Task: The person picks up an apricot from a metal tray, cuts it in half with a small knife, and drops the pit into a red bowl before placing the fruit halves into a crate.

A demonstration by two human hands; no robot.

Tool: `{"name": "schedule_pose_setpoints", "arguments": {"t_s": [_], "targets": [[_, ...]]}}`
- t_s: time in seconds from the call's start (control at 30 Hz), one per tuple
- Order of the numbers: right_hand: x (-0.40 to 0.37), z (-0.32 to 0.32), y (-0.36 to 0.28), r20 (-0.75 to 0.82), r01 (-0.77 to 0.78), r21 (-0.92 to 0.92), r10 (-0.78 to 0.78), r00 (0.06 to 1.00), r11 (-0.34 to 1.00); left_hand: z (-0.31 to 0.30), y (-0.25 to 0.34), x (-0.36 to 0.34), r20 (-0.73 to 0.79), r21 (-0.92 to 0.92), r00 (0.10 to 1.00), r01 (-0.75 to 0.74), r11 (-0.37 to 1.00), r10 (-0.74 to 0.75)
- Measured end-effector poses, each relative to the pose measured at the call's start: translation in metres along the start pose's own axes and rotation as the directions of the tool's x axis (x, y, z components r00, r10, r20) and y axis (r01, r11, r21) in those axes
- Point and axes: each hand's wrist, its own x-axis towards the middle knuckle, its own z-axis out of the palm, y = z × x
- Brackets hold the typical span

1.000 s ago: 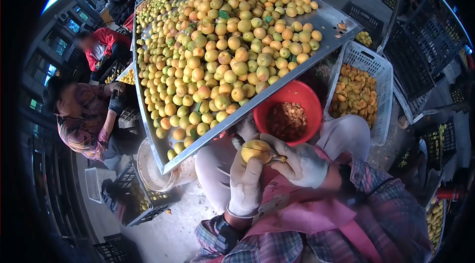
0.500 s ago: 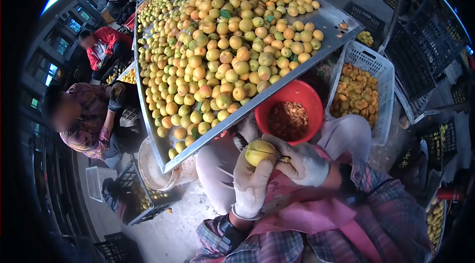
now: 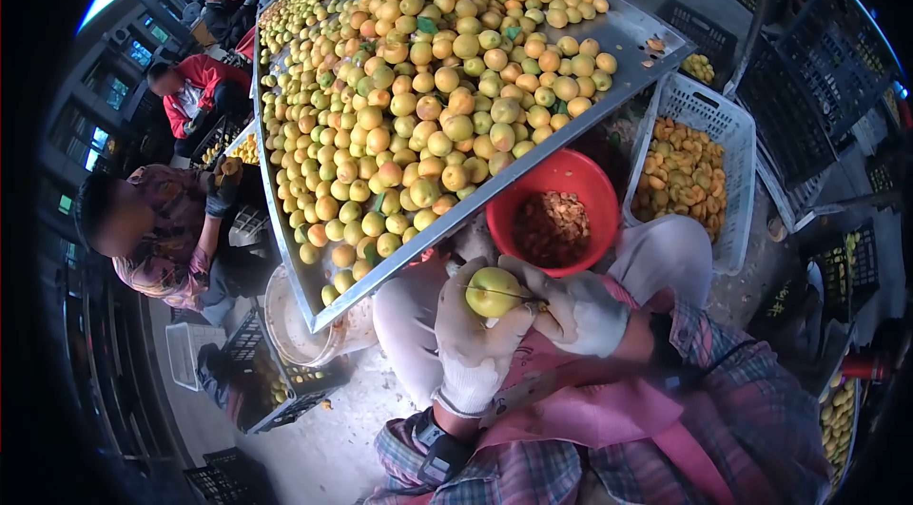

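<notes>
Turned since the earlier frame, the round fruit (image 3: 493, 293) now shows a greener face, with a thin dark line across it. In the head view, the left hand (image 3: 471, 339), in a pale, stained glove, has it cupped between palm and fingers, just off the near edge of the sloping metal table (image 3: 632, 44). Pressed up against its right side, the right hand (image 3: 582, 313), also gloved, is clenched, pinching a thin dark tool (image 3: 534, 301) at the fruit. I can't make out the tool's full shape.

A big heap of yellow-orange fruits (image 3: 418, 110) covers much of the table. Just beside its near edge sits a red bowl (image 3: 601, 189) of small brownish pieces (image 3: 553, 220); off the table's right corner stands a pale crate (image 3: 745, 201) of split fruit (image 3: 680, 172). A whitish bucket (image 3: 352, 332) is under the near corner.

Left of the table sits a co-worker in a patterned top (image 3: 166, 239), head raised higher than a second ago, dark-gloved hands close together.
</notes>
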Motion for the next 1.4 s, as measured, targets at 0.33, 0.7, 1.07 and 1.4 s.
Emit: {"name": "schedule_pose_setpoints", "arguments": {"t_s": [0.33, 0.7, 1.07, 1.4], "targets": [[0.006, 0.002, -0.004, -0.007, 0.010, 0.100, -0.009, 1.000, 0.995, -0.004, -0.003, 0.002, 0.066, 0.084, 0.992, 0.098, 0.992, -0.103], [0.007, -0.005, -0.002, 0.269, -0.076, 0.554, -0.092, 0.959, 0.829, -0.005, -0.006, -0.016, 0.189, 0.162, 0.981, -0.067, 0.984, 0.035], [-0.018, -0.009, -0.006, 0.327, -0.067, 0.427, -0.085, 0.941, 0.902, -0.008, -0.009, -0.025, 0.387, -0.060, 0.920, -0.045, 0.997, 0.065], [-0.023, -0.009, -0.003, 0.490, -0.218, 0.520, -0.080, 0.868, 0.826, -0.015, -0.013, -0.023, 0.480, -0.006, 0.861, -0.185, 0.983, 0.165]]}}
